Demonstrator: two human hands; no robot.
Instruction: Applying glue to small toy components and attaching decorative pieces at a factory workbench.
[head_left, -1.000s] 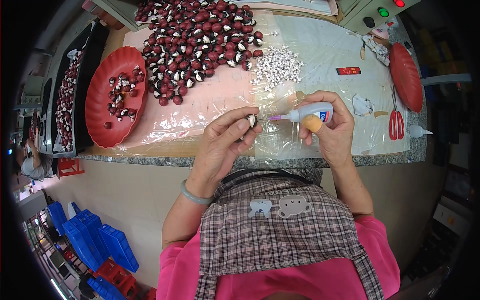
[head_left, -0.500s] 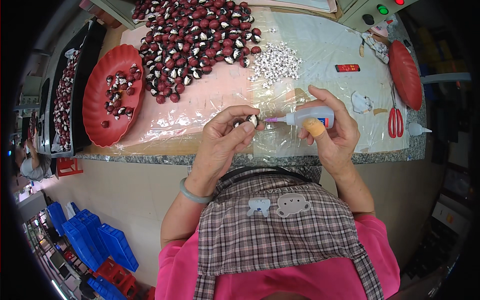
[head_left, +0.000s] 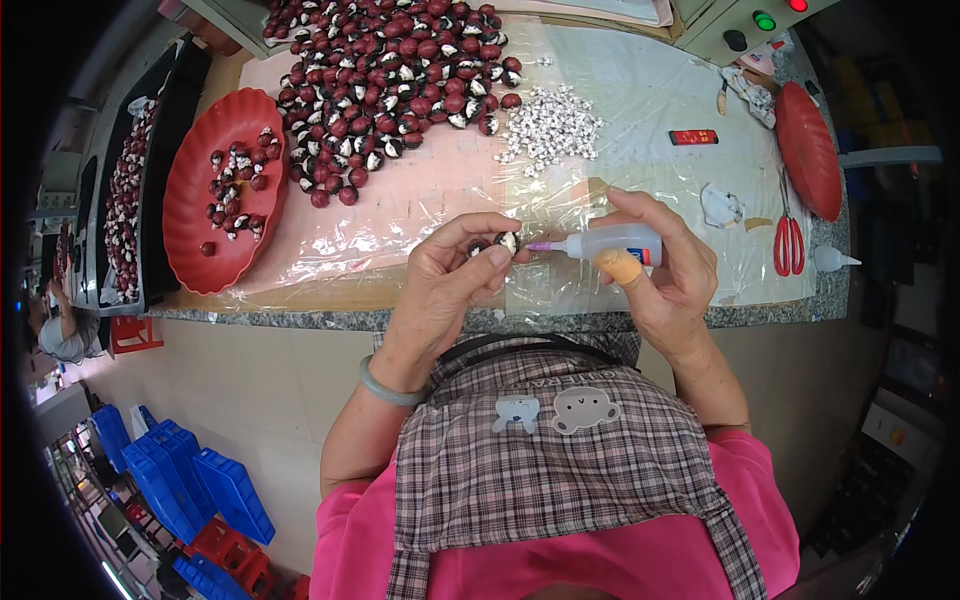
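Observation:
My left hand (head_left: 450, 268) is closed, pinching a small round ball (head_left: 508, 242) between thumb and fingertips; its black and white side shows. A second dark ball (head_left: 477, 245) sits within the same fingers, partly hidden. From the right, my right hand (head_left: 672, 270) grips a translucent squeeze bottle (head_left: 605, 240) lying sideways, a tan wrap around the thumb. The bottle's thin purple nozzle (head_left: 540, 246) points left, its end at or very close to the pinched ball; I cannot tell whether they touch.
Many red, black and white balls (head_left: 400, 90) are heaped at the back, beside small white pieces (head_left: 555, 128). A red scalloped tray (head_left: 185, 215) with some balls stands left. Rightward lie a red lighter-like object (head_left: 694, 137), red-handled scissors (head_left: 789, 246) and another red tray (head_left: 805, 150).
The bottle has shifted slightly left, bringing its nozzle closer to the ball. My right fingers have changed position a little around it; my left hand stays almost in place.

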